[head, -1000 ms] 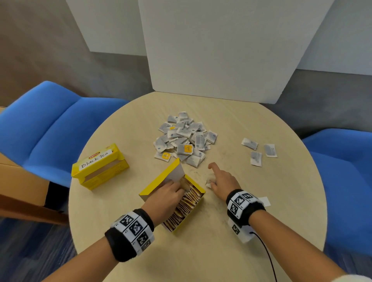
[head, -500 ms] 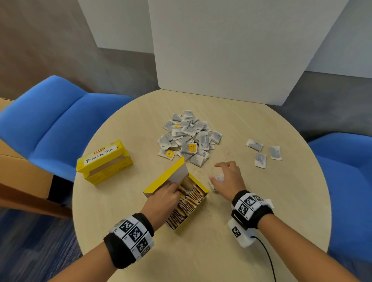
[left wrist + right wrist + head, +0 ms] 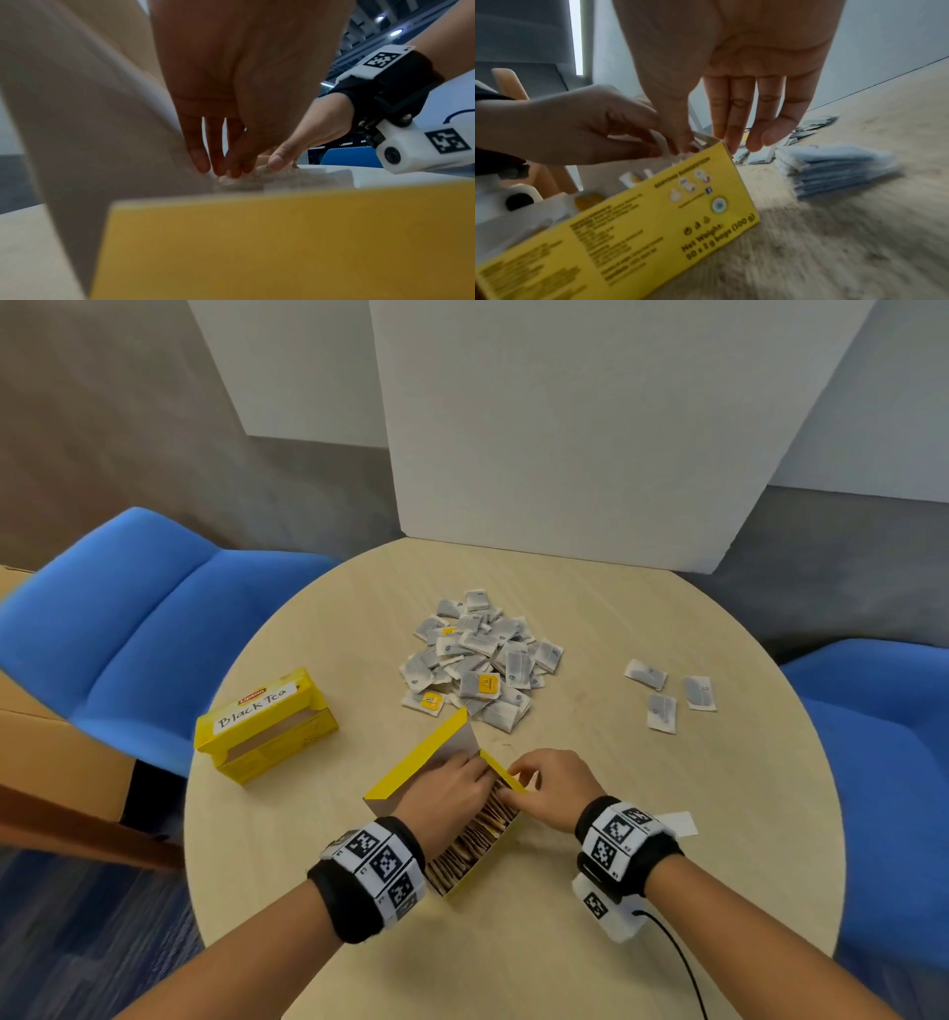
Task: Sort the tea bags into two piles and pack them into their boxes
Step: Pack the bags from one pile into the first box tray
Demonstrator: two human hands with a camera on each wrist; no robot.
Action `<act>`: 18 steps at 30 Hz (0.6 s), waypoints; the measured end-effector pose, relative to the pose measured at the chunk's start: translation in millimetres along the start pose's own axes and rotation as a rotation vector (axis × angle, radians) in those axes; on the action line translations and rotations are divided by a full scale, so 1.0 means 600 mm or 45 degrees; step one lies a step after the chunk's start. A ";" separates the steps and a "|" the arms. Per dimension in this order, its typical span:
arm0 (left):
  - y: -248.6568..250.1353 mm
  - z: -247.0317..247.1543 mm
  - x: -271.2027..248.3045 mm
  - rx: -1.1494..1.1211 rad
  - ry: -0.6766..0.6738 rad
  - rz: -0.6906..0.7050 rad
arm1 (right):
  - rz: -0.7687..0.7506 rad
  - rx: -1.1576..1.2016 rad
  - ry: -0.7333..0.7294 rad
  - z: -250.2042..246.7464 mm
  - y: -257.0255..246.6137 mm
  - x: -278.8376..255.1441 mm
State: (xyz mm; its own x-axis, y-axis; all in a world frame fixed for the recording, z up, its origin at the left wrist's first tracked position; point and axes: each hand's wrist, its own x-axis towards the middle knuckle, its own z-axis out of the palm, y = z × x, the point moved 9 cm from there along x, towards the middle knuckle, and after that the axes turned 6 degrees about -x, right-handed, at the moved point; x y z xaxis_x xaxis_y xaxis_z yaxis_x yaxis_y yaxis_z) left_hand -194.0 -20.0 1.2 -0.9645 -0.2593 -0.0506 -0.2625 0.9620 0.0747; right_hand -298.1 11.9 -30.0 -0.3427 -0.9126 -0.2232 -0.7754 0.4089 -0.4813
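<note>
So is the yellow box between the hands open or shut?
Open: the yellow box's lid flap stands up, and packed tea bags show inside.

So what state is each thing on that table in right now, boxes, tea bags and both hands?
Open yellow box: lid up, rows of tea bags inside.
Black Tea box: on its side, apart, untouched.
Big tea bag pile: loose, unsorted.
Three grey tea bags: lying separately, flat.
Left hand: fingers down inside the open box.
Right hand: fingers pinching at the box's far rim; what they hold is unclear.
</note>
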 end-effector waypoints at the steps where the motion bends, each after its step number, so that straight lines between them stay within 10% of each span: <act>1: 0.001 -0.003 0.002 0.004 -0.001 0.005 | -0.001 0.009 0.012 0.000 0.001 0.000; 9: 0.001 -0.001 0.008 -0.028 0.111 0.123 | 0.353 0.772 -0.096 0.034 0.065 0.005; 18: 0.001 0.013 0.003 -0.008 0.089 0.227 | 0.474 0.909 -0.057 0.042 0.070 0.004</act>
State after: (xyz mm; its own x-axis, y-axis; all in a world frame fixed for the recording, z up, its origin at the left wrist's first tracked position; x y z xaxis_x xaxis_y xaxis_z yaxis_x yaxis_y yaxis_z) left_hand -195.3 -19.4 -6.4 -0.9954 -0.0903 0.0331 -0.0873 0.9927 0.0829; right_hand -318.3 27.3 -72.0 -0.4786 -0.7204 -0.5020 -0.0834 0.6065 -0.7907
